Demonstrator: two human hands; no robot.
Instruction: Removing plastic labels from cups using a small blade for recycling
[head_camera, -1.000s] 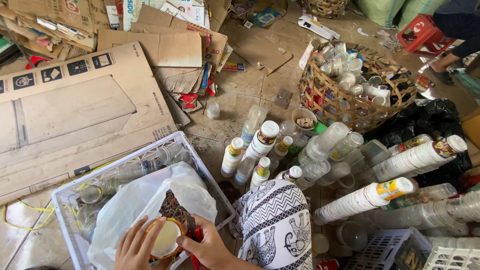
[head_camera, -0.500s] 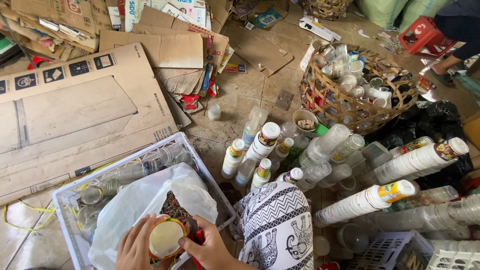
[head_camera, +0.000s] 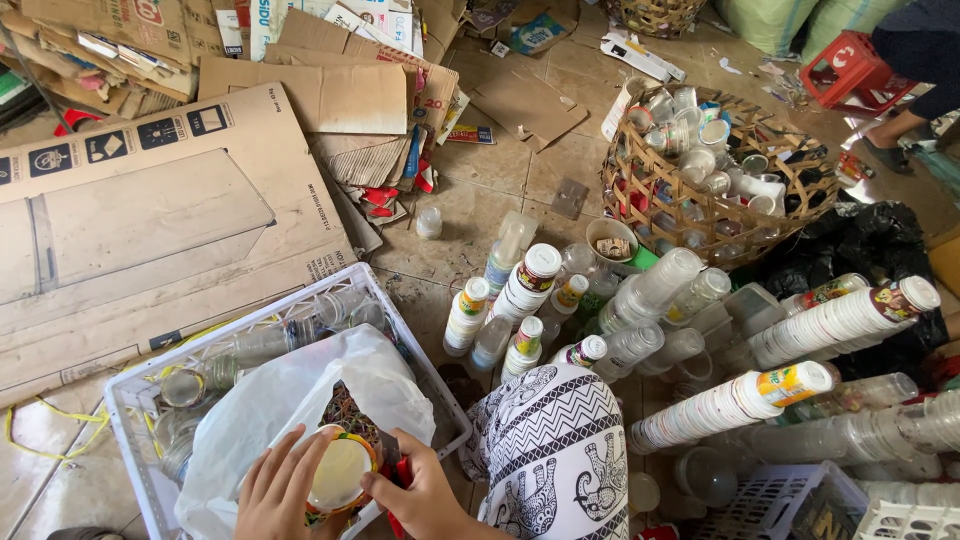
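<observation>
The left hand (head_camera: 275, 495) grips a plastic cup (head_camera: 338, 473) by its rim, fingers curled around the side. The right hand (head_camera: 425, 490) closes on a red-handled blade (head_camera: 397, 462) and touches the cup's opposite edge. The cup sits between both hands, directly over a white plastic bag (head_camera: 290, 400) lying in a white crate (head_camera: 130, 400). Beyond the right hand stand stacks of nested cups (head_camera: 520, 290); farther off sits a woven basket (head_camera: 720, 180).
</observation>
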